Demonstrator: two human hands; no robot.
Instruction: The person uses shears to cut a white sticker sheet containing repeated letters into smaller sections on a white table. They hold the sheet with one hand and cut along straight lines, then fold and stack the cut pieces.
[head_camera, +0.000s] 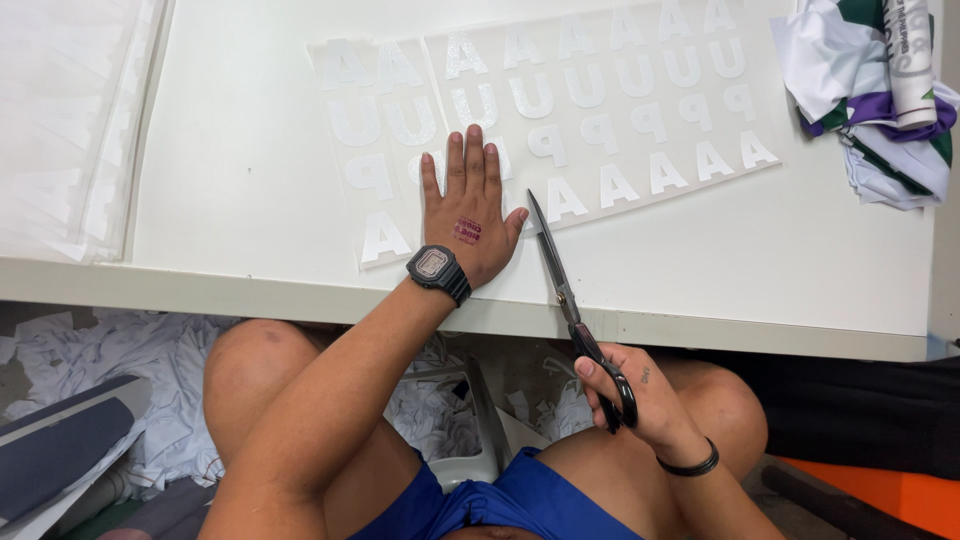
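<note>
Your left hand (468, 215) lies flat on the white bench (240, 170), palm down. Its fingers (474, 160) are stretched out and close together, and they grip nothing; they only press on a clear sheet (640, 110) that carries rows of white letters. The hand covers the lower part of this sheet, near the front edge of the bench. On the wrist you wear a black watch (438, 270).

Your right hand (645, 395) is below the bench edge, above your right knee. Its fingers (592, 375) are closed through the black handles of the scissors (572, 300) and hold them. The blades look closed or almost closed. They point up and a little to the left, and the tip reaches the lower edge of the sheet, just beside the thumb of your left hand. I cannot tell if the tip touches the sheet. A black band (688, 466) is around your right wrist.

The sheet lies tilted on the bench, with its right end higher in the picture. A second, smaller sheet (365, 150) with letters lies to the left of it, partly under your left hand, and the two seem to overlap.

At the far right corner of the bench there is a pile of cloth (880, 120) in white, green and purple. At the left end lies a stack of clear sheets (70, 130). Under the bench, on the floor, you can see crumpled white paper (130, 370).
</note>
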